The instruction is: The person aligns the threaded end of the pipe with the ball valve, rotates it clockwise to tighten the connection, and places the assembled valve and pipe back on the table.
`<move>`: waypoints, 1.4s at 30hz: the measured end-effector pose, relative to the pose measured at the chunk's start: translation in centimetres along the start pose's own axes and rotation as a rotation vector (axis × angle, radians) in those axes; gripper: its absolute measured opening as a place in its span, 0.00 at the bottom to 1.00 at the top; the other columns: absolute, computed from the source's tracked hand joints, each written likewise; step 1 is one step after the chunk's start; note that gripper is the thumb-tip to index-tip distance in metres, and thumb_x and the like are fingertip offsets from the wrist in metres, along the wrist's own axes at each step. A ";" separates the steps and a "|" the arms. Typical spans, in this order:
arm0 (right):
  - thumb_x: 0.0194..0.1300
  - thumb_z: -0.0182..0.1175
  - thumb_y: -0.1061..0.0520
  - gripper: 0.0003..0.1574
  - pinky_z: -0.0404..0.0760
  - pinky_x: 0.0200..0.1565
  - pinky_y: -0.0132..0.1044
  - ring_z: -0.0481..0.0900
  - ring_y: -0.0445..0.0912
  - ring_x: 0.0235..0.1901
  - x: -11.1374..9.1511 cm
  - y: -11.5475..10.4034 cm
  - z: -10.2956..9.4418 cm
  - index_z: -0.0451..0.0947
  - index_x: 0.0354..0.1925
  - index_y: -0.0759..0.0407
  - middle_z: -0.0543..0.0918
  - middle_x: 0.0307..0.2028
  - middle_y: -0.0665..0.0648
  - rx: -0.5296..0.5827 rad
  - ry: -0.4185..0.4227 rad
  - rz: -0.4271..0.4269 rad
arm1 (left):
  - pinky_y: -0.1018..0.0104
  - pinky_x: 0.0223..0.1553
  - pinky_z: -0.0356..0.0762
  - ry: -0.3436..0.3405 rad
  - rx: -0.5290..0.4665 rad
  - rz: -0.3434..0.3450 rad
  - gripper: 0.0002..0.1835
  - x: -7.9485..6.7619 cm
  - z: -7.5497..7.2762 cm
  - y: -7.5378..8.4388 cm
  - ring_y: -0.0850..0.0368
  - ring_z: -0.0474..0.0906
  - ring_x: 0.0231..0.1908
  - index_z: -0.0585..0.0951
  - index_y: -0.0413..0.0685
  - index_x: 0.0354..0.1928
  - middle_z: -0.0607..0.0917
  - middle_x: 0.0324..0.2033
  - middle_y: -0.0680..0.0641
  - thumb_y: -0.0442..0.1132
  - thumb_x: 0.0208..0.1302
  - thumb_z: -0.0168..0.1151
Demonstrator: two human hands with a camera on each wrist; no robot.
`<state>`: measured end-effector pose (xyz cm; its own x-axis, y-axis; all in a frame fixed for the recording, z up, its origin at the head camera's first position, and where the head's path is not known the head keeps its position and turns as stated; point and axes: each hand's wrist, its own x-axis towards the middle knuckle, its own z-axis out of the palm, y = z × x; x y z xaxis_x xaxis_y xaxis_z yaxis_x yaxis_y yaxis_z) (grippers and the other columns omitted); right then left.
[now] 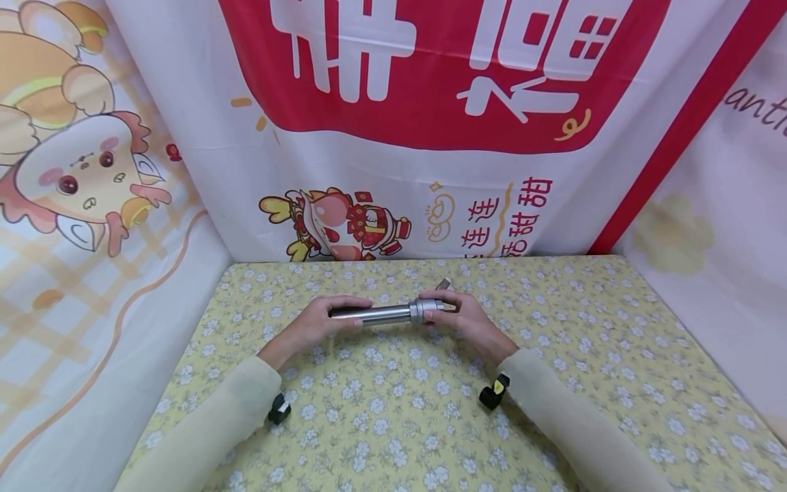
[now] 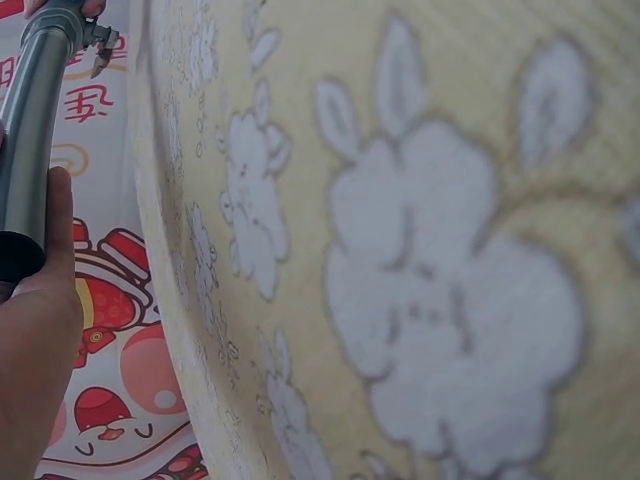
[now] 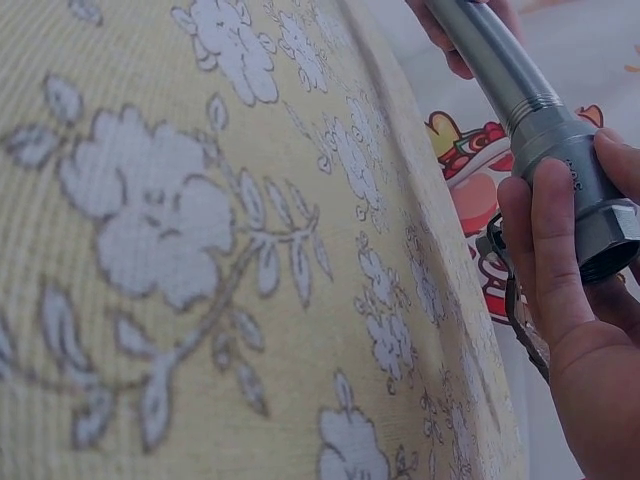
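A straight grey metal pipe [image 1: 389,315] is held level above the cloth, with a metal ball valve [image 1: 417,311] at its right end. My left hand [image 1: 318,319] grips the pipe near its left end, thumb and fingers on opposite sides. With fingers and thumb around its body, my right hand [image 1: 468,319] holds the valve. In the right wrist view, pipe threads show where the pipe enters the valve [image 3: 560,150], whose far opening faces the palm. A flat lever handle [image 3: 520,318] hangs off the valve's side.
A yellow flowered cloth [image 1: 381,424] covers the table. Printed white curtains [image 1: 203,157] hang behind it and along both sides. Each sleeve has a black wrist camera [image 1: 494,391] at the cuff.
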<state>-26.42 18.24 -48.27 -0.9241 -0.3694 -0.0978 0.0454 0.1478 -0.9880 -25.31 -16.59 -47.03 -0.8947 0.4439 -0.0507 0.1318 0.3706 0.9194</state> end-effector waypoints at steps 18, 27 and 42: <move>0.71 0.76 0.48 0.38 0.89 0.59 0.51 0.90 0.52 0.54 0.0 0.1 0.0 0.79 0.73 0.59 0.80 0.68 0.60 0.018 -0.006 0.008 | 0.57 0.65 0.83 -0.045 -0.108 0.012 0.34 0.0 0.1 0.2 0.44 0.82 0.68 0.76 0.47 0.78 0.84 0.70 0.42 0.40 0.73 0.74; 0.71 0.77 0.48 0.38 0.88 0.61 0.53 0.89 0.52 0.55 0.0 -0.2 0.0 0.79 0.73 0.57 0.79 0.69 0.61 0.033 -0.001 0.019 | 0.59 0.68 0.80 -0.026 -0.110 0.013 0.34 0.1 0.1 0.1 0.45 0.79 0.71 0.75 0.54 0.79 0.83 0.72 0.44 0.43 0.74 0.74; 0.70 0.77 0.45 0.38 0.87 0.60 0.49 0.90 0.52 0.54 0.0 -0.2 -0.2 0.80 0.73 0.52 0.79 0.68 0.60 0.033 0.013 0.008 | 0.66 0.56 0.83 0.010 -0.137 -0.001 0.27 0.2 0.2 -0.5 0.45 0.80 0.62 0.80 0.53 0.74 0.80 0.71 0.38 0.35 0.75 0.70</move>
<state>-26.55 18.41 -48.07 -0.9285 -0.3564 -0.1042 0.0649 0.1205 -0.9906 -25.43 -16.51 -47.55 -0.8989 0.4355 -0.0485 0.0720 0.2560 0.9640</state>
